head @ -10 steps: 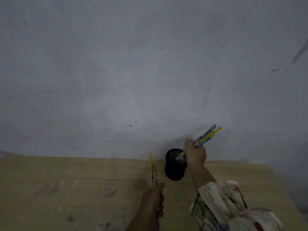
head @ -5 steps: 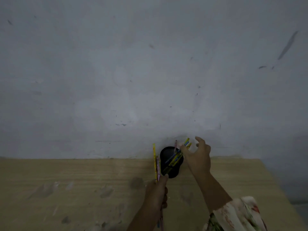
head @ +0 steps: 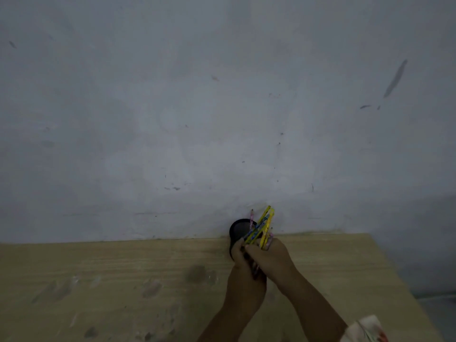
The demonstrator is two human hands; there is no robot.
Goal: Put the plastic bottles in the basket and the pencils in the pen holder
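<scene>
A black pen holder (head: 237,229) stands at the table's far edge against the wall. Several yellow, blue and pink pencils (head: 256,228) lean in it, tips up to the right. A yellow and a pink pencil (head: 267,234) rise just right of the holder's mouth, out of my two hands, which are pressed together. My left hand (head: 243,270) is closed around their lower ends, its fingers touching the holder's front. My right hand (head: 270,255) is closed over them from the right. No bottles or basket are in view.
The light wooden table (head: 111,280) has dull smudges on it; its right edge (head: 394,275) runs diagonally toward me. A grey marked wall (head: 222,107) rises directly behind the holder. A floral sleeve (head: 365,329) shows at the bottom right.
My right hand let its bundle of pencils drop into the holder, then came back down to my left hand. My left hand carried its two pencils right, up to the holder.
</scene>
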